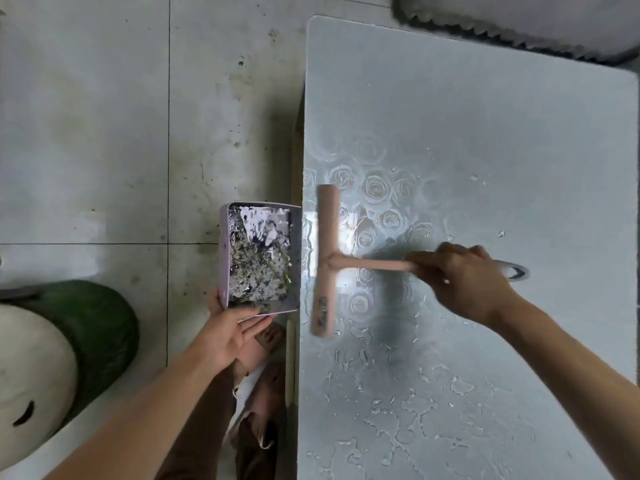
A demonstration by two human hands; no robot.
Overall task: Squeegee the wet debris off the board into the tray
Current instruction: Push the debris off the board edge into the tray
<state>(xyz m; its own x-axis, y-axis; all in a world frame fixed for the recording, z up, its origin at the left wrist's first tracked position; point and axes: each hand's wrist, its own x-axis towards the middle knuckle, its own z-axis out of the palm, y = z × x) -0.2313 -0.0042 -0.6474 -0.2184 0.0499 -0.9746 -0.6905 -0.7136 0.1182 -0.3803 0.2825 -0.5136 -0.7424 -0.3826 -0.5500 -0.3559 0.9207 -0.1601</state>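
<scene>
Head view, looking down. The board point(485, 150), a pale tabletop embossed with roses, fills the right of the frame. Water droplets point(415, 410) cover its near part.

The pink squeegee point(325, 261) lies on the board with its blade parallel to, and just beside, the left edge. The right hand point(464, 282) grips the squeegee's handle with its fingers curled round it.

The lilac tray point(223, 254) is held off the board with its open side against the left edge, opposite the blade. It contains wet debris point(256, 268). The left hand point(225, 336) holds the tray's near end, thumb along the outer wall and fingers extended across the end.

A tiled floor point(86, 133) lies beneath, with a green and white object point(97, 327) at lower left.
</scene>
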